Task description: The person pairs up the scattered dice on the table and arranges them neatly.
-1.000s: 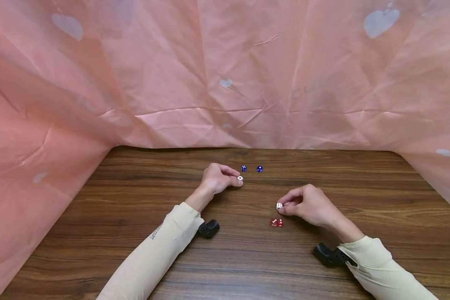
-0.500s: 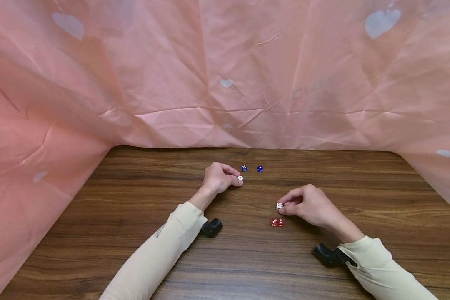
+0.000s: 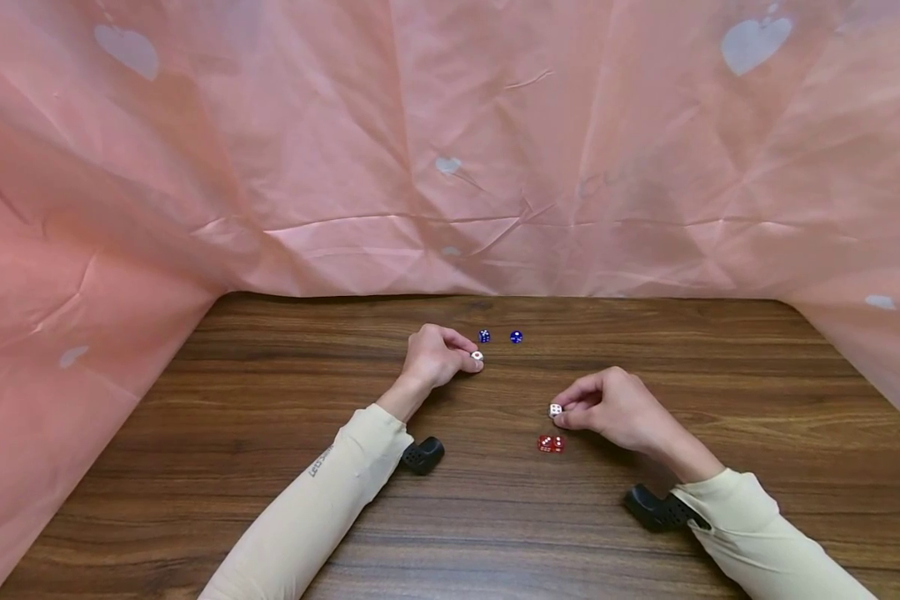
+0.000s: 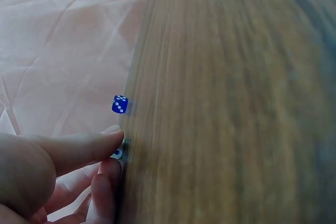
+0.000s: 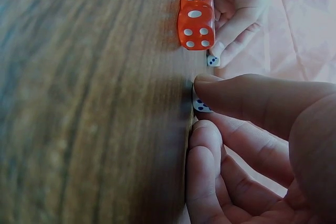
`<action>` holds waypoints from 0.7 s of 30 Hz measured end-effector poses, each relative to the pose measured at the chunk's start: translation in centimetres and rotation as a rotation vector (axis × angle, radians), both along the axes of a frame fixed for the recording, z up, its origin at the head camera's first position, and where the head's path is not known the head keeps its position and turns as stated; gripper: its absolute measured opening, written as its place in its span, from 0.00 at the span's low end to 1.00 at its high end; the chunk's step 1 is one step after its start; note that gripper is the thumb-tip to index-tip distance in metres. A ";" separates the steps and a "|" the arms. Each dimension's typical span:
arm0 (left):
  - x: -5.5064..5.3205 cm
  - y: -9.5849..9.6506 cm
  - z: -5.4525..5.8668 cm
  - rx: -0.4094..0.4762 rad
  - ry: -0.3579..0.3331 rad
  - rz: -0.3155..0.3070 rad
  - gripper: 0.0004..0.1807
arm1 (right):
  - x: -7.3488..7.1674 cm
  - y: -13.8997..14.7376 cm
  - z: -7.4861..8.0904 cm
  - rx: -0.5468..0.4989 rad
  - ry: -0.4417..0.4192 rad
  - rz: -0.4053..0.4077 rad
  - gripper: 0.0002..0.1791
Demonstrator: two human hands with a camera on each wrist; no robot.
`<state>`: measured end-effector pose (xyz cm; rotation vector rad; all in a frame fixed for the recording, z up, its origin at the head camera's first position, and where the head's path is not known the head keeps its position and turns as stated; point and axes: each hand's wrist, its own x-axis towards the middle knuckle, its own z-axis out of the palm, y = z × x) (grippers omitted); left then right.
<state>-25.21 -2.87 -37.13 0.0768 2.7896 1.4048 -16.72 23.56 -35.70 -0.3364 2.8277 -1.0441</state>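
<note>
My left hand [image 3: 432,357] pinches a white die [image 3: 477,356] between thumb and fingers, low over the wooden table. Just beyond it lie two blue dice, one blue die [image 3: 484,336] close to the fingertips and another blue die [image 3: 516,337] a little to the right. Nearer and to the right, my right hand [image 3: 621,407] pinches a second white die [image 3: 555,410]. In the right wrist view the thumb covers part of that white die [image 5: 200,105]. Two red dice [image 3: 551,443] sit side by side just in front of the right fingertips.
The brown wooden table [image 3: 480,533] carries all the dice. Pink cloth [image 3: 495,150] with pale hearts hangs along the back and both sides. A black device [image 3: 423,456] sticks out under the left sleeve, and a similar black device [image 3: 648,507] under the right.
Over the last second the left forearm shifts slightly to the right while its fingers stay at the white die. The whole view drifts a little; the dice and right hand keep their places.
</note>
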 end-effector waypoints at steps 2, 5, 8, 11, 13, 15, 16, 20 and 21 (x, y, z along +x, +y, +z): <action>0.0 0.0 0.0 0.000 -0.003 0.003 0.09 | 0.0 0.0 0.1 -0.001 0.000 0.000 0.08; 0.1 0.1 0.1 -0.001 -0.005 0.006 0.08 | 0.1 0.0 0.1 -0.001 0.003 0.001 0.09; 0.1 0.1 0.2 0.003 -0.015 0.008 0.07 | 0.1 0.0 0.0 -0.001 0.003 0.002 0.08; 0.2 0.0 0.4 0.013 -0.030 0.011 0.06 | 0.0 0.0 0.0 -0.001 0.005 0.000 0.08; 0.2 0.0 0.5 0.027 -0.045 0.012 0.06 | 0.0 0.0 0.0 0.000 0.007 0.001 0.08; 0.3 0.1 0.6 0.049 -0.067 0.006 0.07 | -0.1 0.1 0.0 0.004 0.009 0.000 0.08; 0.4 0.1 0.7 0.062 -0.077 -0.002 0.07 | -0.1 0.1 0.0 0.005 0.009 -0.001 0.08; 0.8 0.5 1.0 0.128 -0.120 -0.061 0.07 | -0.1 0.1 0.0 0.008 0.006 -0.002 0.08; 0.9 0.6 1.1 0.140 -0.130 -0.083 0.07 | -0.1 0.1 0.0 0.007 0.004 -0.003 0.08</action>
